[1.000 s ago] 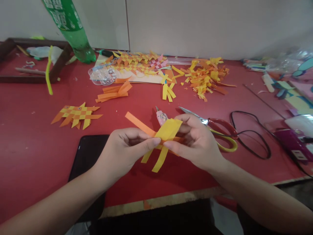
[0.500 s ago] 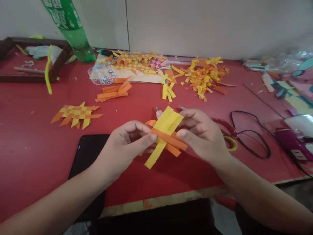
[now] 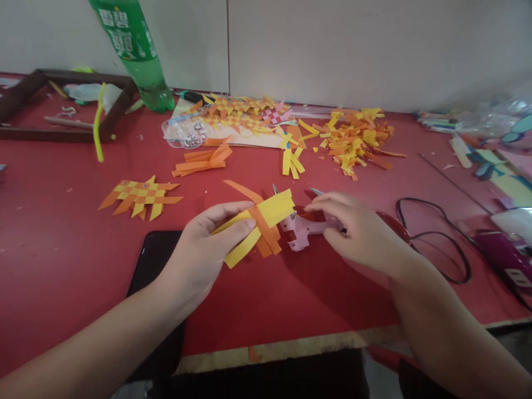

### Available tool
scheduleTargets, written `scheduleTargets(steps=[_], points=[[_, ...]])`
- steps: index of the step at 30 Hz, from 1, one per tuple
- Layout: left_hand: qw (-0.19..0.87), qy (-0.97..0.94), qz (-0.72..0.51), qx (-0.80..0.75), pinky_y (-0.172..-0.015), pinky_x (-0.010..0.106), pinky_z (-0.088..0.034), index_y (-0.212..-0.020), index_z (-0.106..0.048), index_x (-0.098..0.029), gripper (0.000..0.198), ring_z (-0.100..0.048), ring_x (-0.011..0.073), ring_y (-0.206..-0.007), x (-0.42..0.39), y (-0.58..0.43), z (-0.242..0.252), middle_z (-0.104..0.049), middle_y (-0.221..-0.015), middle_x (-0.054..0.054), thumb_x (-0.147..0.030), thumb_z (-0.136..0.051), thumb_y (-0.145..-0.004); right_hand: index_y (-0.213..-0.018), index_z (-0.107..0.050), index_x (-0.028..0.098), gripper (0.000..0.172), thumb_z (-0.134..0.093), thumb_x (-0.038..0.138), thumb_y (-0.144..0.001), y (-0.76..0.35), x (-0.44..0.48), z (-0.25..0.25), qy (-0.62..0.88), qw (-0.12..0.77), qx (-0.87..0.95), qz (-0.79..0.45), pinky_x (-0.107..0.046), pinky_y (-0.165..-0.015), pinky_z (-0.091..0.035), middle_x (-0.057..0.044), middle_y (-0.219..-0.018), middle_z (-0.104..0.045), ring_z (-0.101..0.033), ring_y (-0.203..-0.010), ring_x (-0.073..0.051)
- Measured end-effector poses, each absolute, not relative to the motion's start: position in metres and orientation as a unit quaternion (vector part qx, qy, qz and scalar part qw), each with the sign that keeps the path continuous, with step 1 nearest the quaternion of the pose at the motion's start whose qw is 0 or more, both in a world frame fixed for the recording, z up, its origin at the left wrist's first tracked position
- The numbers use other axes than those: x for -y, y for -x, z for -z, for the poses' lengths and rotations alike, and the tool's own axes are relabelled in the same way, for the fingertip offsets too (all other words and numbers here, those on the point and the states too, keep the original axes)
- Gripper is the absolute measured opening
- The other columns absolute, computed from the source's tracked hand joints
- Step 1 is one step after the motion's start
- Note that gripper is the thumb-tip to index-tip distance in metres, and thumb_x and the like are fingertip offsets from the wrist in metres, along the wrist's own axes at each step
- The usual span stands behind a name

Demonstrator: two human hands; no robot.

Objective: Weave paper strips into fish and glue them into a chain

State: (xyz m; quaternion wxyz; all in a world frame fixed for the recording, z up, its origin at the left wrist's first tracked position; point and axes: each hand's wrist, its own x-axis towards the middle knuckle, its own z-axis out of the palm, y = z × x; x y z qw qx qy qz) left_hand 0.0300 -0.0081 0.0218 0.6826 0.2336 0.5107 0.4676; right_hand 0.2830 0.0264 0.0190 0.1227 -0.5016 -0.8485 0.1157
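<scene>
Left hand (image 3: pixel 203 249): thumb and fingers clamped on the paper weave (image 3: pixel 260 221), pinched where the strips cross, likely so they cannot slip apart
Paper weave: yellow and orange strips, held just above the tabletop (image 3: pixel 62 249), front centre
Right hand (image 3: pixel 361 233): fingers closed over the rear of the pink glue gun (image 3: pixel 301 228), which lies on the tabletop just beside the weave
Around: finished woven piece (image 3: pixel 139 197) at left, black phone (image 3: pixel 153 260) under the left wrist, scrap heap (image 3: pixel 353 138) behind

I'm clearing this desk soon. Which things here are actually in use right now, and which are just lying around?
In use:
woven paper strips, held in the left hand
pink glue gun, under the right hand

Lying about:
green bottle
finished woven piece
scrap pile
loose orange strips
black phone
</scene>
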Motion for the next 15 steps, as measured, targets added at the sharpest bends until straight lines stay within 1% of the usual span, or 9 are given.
scheduleTargets(steps=[3, 6, 8, 10, 12, 14, 15], points=[[0.67, -0.229, -0.487, -0.511, -0.058, 0.018, -0.057, -0.097, -0.069, -0.023, 0.032, -0.068, 0.0099, -0.065, 0.007, -0.03, -0.022, -0.072, -0.084, -0.003, -0.02, -0.083, -0.068, -0.114, -0.063, 0.019, 0.04, -0.053, 0.016, -0.074, -0.28, -0.024, -0.017, 0.496, 0.101, 0.857, -0.095, -0.046, -0.094, -0.051, -0.012, -0.121, -0.063, -0.062, -0.115, -0.031], [0.657, -0.228, -0.498, -0.518, -0.056, 0.017, -0.056, -0.088, -0.067, -0.021, 0.027, -0.065, 0.0084, -0.06, 0.007, -0.029, -0.024, -0.069, -0.078, -0.004, -0.02, -0.084, -0.067, -0.111, -0.063, 0.018, 0.036, -0.055, 0.019, -0.076, -0.277, -0.025, -0.014, 0.498, 0.08, 0.859, -0.081, -0.046, -0.089, -0.053, -0.013, -0.114, -0.066, -0.063, -0.112, -0.033], [0.653, -0.229, -0.498, -0.523, -0.056, 0.017, -0.055, -0.083, -0.066, -0.02, 0.024, -0.064, 0.0078, -0.058, 0.007, -0.029, -0.025, -0.068, -0.074, -0.004, -0.022, -0.084, -0.067, -0.111, -0.061, 0.018, 0.035, -0.056, 0.019, -0.077, -0.274, -0.026, -0.013, 0.515, 0.095, 0.849, -0.069, -0.044, -0.083, -0.054, -0.013, -0.113, -0.068, -0.066, -0.105, -0.032], [0.65, -0.227, -0.498, -0.527, -0.057, 0.017, -0.055, -0.083, -0.067, -0.02, 0.023, -0.064, 0.0081, -0.06, 0.007, -0.029, -0.024, -0.068, -0.074, -0.004, -0.022, -0.084, -0.067, -0.113, -0.06, 0.018, 0.035, -0.059, 0.023, -0.078, -0.273, -0.024, -0.014, 0.544, 0.142, 0.825, -0.057, -0.041, -0.072, -0.054, -0.012, -0.108, -0.071, -0.069, -0.093, -0.031], [0.642, -0.224, -0.502, -0.534, -0.059, 0.016, -0.055, -0.086, -0.07, -0.02, 0.024, -0.067, 0.0089, -0.064, 0.007, -0.029, -0.023, -0.071, -0.076, -0.003, -0.022, -0.085, -0.067, -0.109, -0.061, 0.019, 0.031, -0.061, 0.028, -0.08, -0.273, -0.021, -0.016, 0.58, 0.223, 0.782, -0.051, -0.037, -0.062, -0.052, -0.01, -0.093, -0.073, -0.069, -0.076, -0.027], [0.636, -0.227, -0.505, -0.537, -0.062, 0.015, -0.055, -0.092, -0.073, -0.021, 0.028, -0.069, 0.0101, -0.07, 0.007, -0.028, -0.021, -0.074, -0.081, -0.001, -0.023, -0.085, -0.067, -0.103, -0.063, 0.022, 0.022, -0.06, 0.03, -0.083, -0.274, -0.016, -0.017, 0.588, 0.303, 0.746, -0.075, -0.035, -0.058, -0.051, -0.006, -0.081, -0.071, -0.067, -0.067, -0.023], [0.636, -0.231, -0.504, -0.537, -0.064, 0.016, -0.055, -0.097, -0.074, -0.022, 0.031, -0.07, 0.0108, -0.073, 0.007, -0.028, -0.019, -0.075, -0.084, 0.0, -0.024, -0.085, -0.068, -0.103, -0.063, 0.024, 0.02, -0.059, 0.03, -0.084, -0.275, -0.013, -0.017, 0.573, 0.329, 0.744, -0.103, -0.036, -0.059, -0.052, -0.006, -0.081, -0.071, -0.067, -0.067, -0.023]])
